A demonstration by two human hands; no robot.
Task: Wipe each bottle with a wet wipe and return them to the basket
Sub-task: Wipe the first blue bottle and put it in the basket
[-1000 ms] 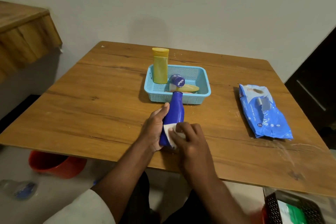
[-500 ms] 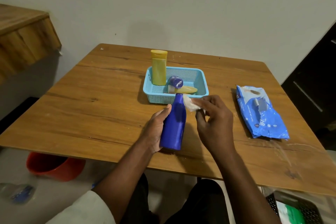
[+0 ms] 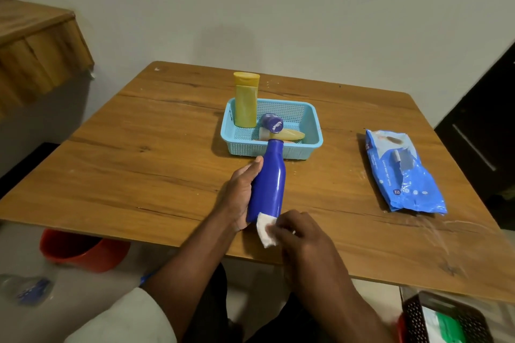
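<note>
Wooden table [image 3: 156,153] first: a broad tabletop with dark grain lines, pushed up to a plain pale wall, and it carries everything else. At its far middle sits the light blue mesh basket [image 3: 312,131], the landmark here. A tall yellow bottle [image 3: 245,103] stands in the basket's left corner; a small yellow tube [image 3: 289,135] lies on its floor with a purple-capped bottle [image 3: 272,123] on it, all seemingly waiting their turn or already done. Well right of the basket lies the blue wet-wipe pack [image 3: 404,175], within reach for a fresh sheet. Just in front of the basket, the dark blue bottle [image 3: 269,184] leans away from the person. The left hand [image 3: 239,192] wraps its side, thumb near the shoulder, probably to steady it against rubbing. The right hand [image 3: 303,234] pinches a folded white wipe [image 3: 264,230] against the bottle's base. Below the table's left edge, an orange tub [image 3: 80,252] stands on the floor.
</note>
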